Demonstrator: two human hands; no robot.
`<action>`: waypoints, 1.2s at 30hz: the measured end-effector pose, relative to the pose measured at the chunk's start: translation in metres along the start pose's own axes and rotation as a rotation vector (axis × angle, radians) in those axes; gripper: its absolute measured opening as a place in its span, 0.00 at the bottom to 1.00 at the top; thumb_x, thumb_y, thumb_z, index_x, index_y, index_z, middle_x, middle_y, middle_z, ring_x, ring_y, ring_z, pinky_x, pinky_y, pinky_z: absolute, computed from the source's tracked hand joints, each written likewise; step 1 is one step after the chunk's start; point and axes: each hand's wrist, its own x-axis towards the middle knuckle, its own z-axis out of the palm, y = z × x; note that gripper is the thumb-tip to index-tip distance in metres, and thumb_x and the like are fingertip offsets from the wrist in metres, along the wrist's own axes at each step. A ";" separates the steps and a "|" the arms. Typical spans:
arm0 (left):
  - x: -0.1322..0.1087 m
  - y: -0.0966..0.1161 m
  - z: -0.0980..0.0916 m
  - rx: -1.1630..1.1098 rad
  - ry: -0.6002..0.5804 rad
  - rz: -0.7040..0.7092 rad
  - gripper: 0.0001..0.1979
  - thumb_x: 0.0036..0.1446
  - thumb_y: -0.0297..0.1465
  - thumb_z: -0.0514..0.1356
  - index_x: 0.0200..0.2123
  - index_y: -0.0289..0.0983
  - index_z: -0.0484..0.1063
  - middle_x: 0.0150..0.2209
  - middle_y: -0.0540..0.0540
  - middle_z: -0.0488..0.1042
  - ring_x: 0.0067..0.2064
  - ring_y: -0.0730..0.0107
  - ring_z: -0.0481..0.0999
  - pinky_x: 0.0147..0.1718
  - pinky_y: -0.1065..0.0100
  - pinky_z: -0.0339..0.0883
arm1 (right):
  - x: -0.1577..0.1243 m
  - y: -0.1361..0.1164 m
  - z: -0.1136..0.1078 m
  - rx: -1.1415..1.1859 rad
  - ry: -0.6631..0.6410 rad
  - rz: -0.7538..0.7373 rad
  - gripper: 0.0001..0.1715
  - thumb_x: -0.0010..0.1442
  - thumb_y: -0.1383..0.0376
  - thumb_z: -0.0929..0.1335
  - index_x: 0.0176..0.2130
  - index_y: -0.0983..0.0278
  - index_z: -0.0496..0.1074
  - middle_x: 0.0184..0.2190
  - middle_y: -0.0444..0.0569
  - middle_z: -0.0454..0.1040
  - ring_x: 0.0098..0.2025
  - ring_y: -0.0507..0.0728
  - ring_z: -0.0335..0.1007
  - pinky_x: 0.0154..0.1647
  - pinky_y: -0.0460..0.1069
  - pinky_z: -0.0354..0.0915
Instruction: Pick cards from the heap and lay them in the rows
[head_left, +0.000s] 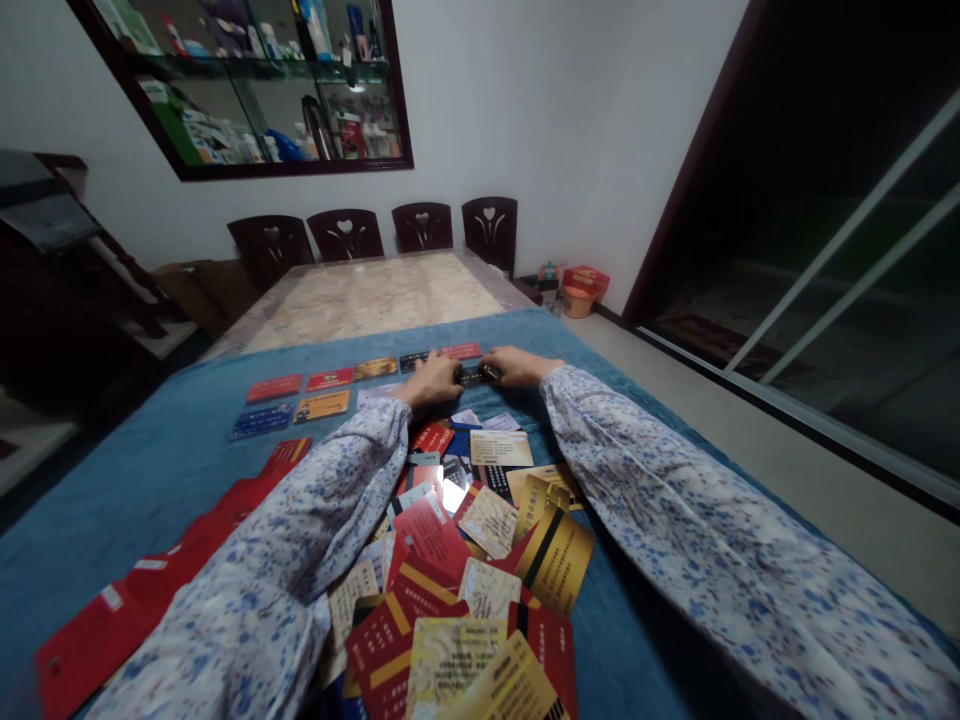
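1. The left hand [435,380] and the right hand [519,366] meet at the far side of the blue cloth [150,470]. Each has its fingers closed on one end of a dark card [477,376], held low over the cloth just beside the row of cards [330,379]; the hands are far off, so the exact grip is hard to read
2. Risk: both arms stretch over the loose pile of cards [465,540], and the flowered left sleeve [337,490] covers its edge; a dragged forearm could sweep cards aside or push them under one another
3. Risk: the cards look smooth and glossy, so one pinched only at its ends may slip or bow, and a nudge could knock the neighbouring red card [461,351] out of line
4. Risk: the cloth looks soft and napped; a pull could wrinkle it and shift the laid-out row
5. Materials: the cards are thin, stiff rectangles with rounded corners, in red, gold, blue and black, some with a dark stripe; one in the pile throws back a bright glare
6. Beyond the cloth, the table [375,295] shows a hard, marbled, polished top, with dark carved wooden chairs [420,225] behind it
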 end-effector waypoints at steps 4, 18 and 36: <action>0.002 0.000 0.000 0.015 -0.009 0.002 0.20 0.54 0.34 0.60 0.50 0.39 0.78 0.55 0.36 0.77 0.61 0.42 0.68 0.55 0.46 0.68 | 0.001 -0.002 -0.003 -0.005 -0.025 0.018 0.27 0.54 0.73 0.71 0.55 0.65 0.79 0.51 0.58 0.79 0.50 0.62 0.77 0.48 0.46 0.67; 0.005 -0.002 0.002 0.045 -0.037 0.054 0.18 0.57 0.36 0.59 0.48 0.37 0.79 0.58 0.34 0.73 0.63 0.39 0.64 0.58 0.40 0.63 | 0.008 0.002 0.003 -0.024 -0.027 0.033 0.30 0.52 0.75 0.71 0.55 0.64 0.78 0.51 0.58 0.79 0.49 0.62 0.77 0.47 0.47 0.68; -0.019 0.009 -0.006 0.104 0.058 0.082 0.19 0.59 0.33 0.57 0.53 0.38 0.75 0.58 0.35 0.72 0.64 0.42 0.60 0.58 0.42 0.60 | -0.008 0.009 0.011 0.005 0.075 -0.004 0.29 0.59 0.71 0.70 0.60 0.67 0.73 0.53 0.60 0.74 0.51 0.61 0.74 0.54 0.51 0.67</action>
